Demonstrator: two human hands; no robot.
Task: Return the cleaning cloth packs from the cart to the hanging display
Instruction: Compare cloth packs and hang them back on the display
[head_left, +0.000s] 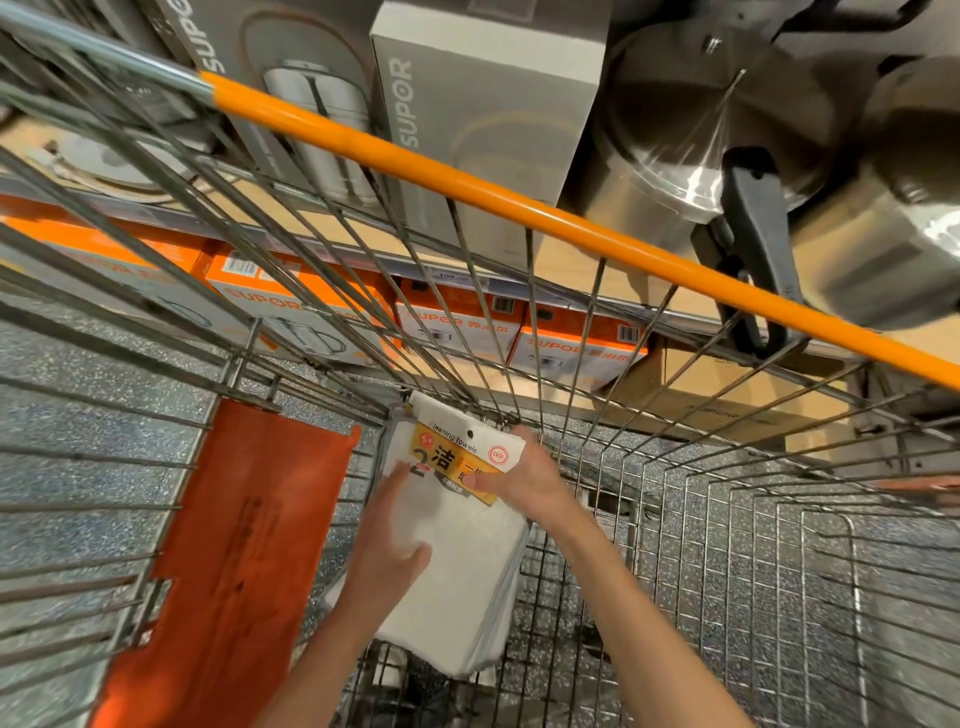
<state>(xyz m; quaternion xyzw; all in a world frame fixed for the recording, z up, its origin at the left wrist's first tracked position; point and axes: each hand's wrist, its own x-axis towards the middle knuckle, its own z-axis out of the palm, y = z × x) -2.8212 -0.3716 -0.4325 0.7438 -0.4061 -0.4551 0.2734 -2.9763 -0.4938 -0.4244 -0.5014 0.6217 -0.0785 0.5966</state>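
Observation:
A stack of white cleaning cloth packs (462, 587) with a yellow and white header card lies inside the wire shopping cart (727, 545), leaning against its front wall. My left hand (387, 551) lies flat on the left side of the top pack, thumb on its face. My right hand (524, 478) grips the header card at the top right edge, thumb across the yellow label. Both forearms reach down into the cart basket. The hanging display is out of sight.
The cart's orange handle bar (519, 202) crosses the view diagonally. An orange child-seat flap (234, 545) hangs at the left. Beyond the cart, shelves hold grey SUPOR boxes (483, 130), orange boxes (457, 317) and steel pots (701, 130). Speckled floor shows below.

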